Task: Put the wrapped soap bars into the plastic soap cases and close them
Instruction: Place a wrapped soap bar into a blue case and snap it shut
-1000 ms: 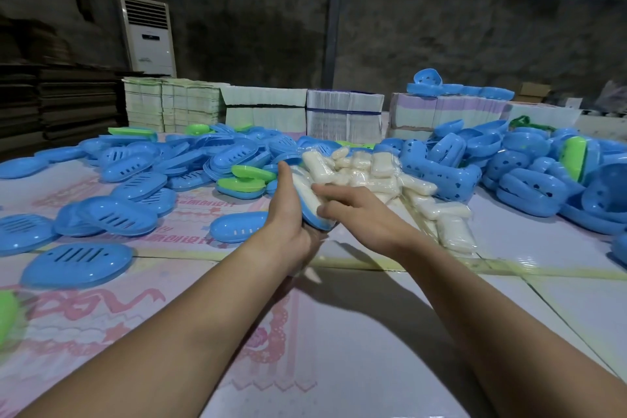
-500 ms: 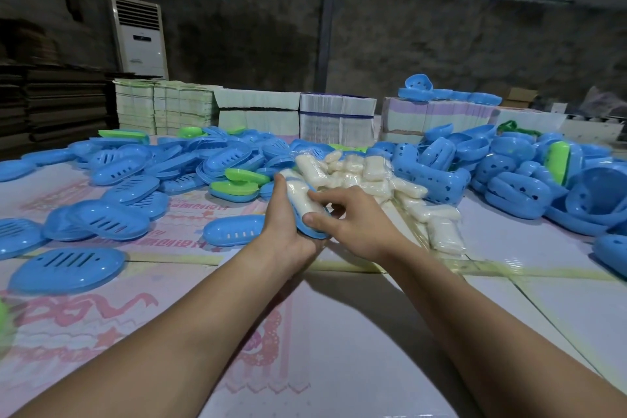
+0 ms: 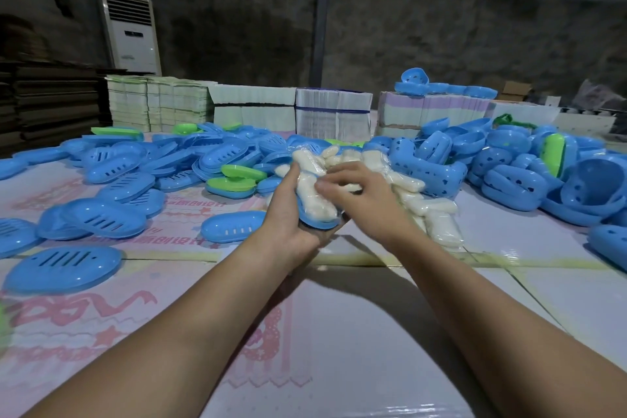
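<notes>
Cradling a blue oval plastic soap case half (image 3: 317,219) from beneath, the left hand (image 3: 288,214) curls its grip round the shell's near edge; a white soap bar in clear crinkled wrap (image 3: 314,195) lies along the shell, above the desk (image 3: 339,332); the right hand (image 3: 359,195) hovers over it with bent fingers touching the wrap, though whether it pinches the bar I cannot tell. Judging by looks, the bar is light and firm, its film slippery and loose at the ends, so holding it by the long sides should serve best; the thin shell likely flexes, so support under its middle seems wise. Just behind lies a pile of wrapped white bars (image 3: 407,187); slotted blue lids (image 3: 101,214) spread left, perforated blue bases (image 3: 509,176) right, green lids (image 3: 234,180) between; these crowd the far reach.
</notes>
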